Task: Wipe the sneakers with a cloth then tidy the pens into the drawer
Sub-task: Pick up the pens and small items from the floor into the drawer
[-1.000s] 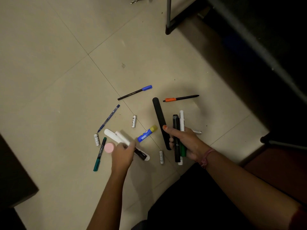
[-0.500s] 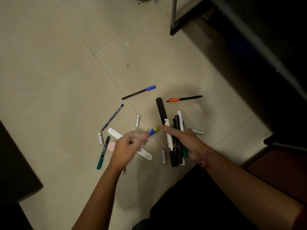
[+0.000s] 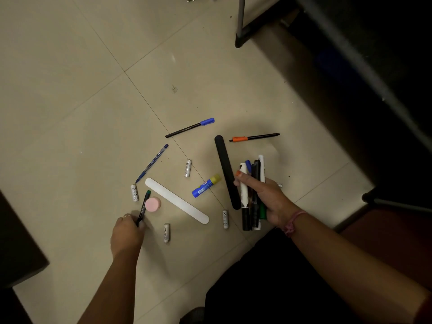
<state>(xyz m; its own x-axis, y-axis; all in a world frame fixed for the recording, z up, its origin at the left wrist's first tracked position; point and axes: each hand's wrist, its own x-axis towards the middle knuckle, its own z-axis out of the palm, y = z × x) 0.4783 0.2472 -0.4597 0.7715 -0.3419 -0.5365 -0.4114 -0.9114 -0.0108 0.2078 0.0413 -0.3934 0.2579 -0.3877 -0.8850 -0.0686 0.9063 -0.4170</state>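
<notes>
While my right hand [image 3: 264, 195] grips a bundle of markers [image 3: 251, 197] upright above the floor [image 3: 93, 90], my left hand [image 3: 127, 235] is down at the green-capped pen [image 3: 143, 208], its fingers [image 3: 138, 224] curled and pinching the lower end of the barrel — the cap end points away from me, just beside the pink round eraser [image 3: 153, 204]. I judge the sneaker wiping is behind me or at least not in hand; no sneakers or cloth show here, and this is plainly the pen-gathering step.

Right fingers [image 3: 243, 181] are wrapped tight round the bundle: a white-and-black marker, a black one, a white one, a blue cap peeking up between them.

Loose on the floor: the blue-capped black pen [image 3: 190, 128] farthest out, the orange-clipped pen [image 3: 254, 137] off to the right, the blue ballpoint [image 3: 152, 163] on the left. Among them lie the glue stick [image 3: 206, 185], the white file [image 3: 176, 200], the black file [image 3: 228, 171] and several batteries [image 3: 187, 168] — not pens, so I judge they can wait.

Next move, as I read it: lift this green pen clear of the eraser without knocking it, pass it across into the right-hand bundle, then reach for the ballpoint, the nearest one left. The bundle is getting thick, so the right grip needs to loosen just enough to take another barrel. No drawer shows in view.
</notes>
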